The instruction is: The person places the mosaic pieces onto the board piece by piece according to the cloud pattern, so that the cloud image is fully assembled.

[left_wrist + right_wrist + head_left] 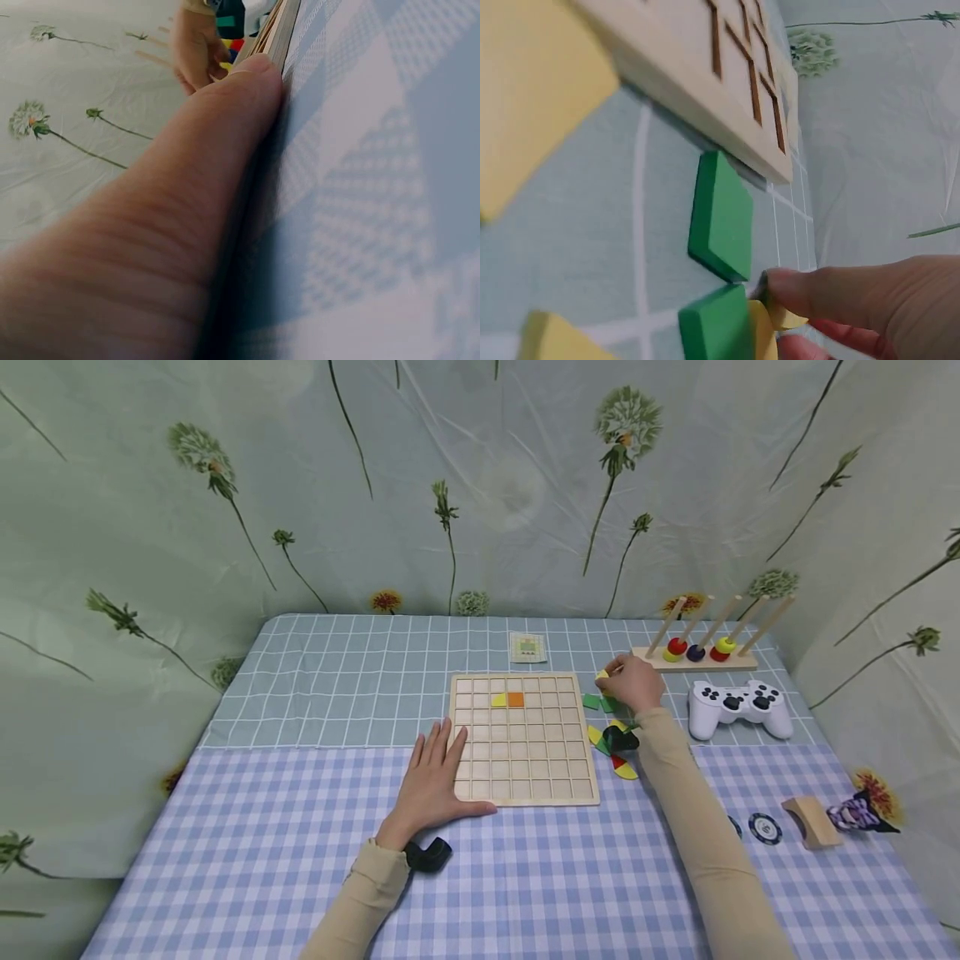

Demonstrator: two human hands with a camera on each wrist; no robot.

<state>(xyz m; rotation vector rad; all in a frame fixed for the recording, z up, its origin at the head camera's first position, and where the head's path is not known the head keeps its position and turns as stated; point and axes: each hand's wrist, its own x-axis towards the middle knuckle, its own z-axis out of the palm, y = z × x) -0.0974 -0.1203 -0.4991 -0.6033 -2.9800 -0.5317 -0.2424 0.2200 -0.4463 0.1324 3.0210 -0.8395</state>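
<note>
A wooden grid board (532, 743) lies on the table, its small square cells bordered by thin ridges. One cell near its top holds an orange square tile (515, 699), and beside that sits a yellow tile (498, 700). My left hand (431, 781) rests with spread fingers on the board's lower left corner, its thumb (217, 120) along the near edge. Right of the board, my right hand (633, 681) pinches a yellow tile (789, 319) between thumb and fingers. Green tiles (724, 217) lie beside those fingertips. The tile's full shape is hidden.
More yellow, green and red pieces (624, 770) lie by the board's right edge. Behind stands a patterned card (528, 647). To the right are a pegged bead stand (697, 662), a white game controller (738, 708), a round chip (764, 828) and a wooden arch block (812, 823).
</note>
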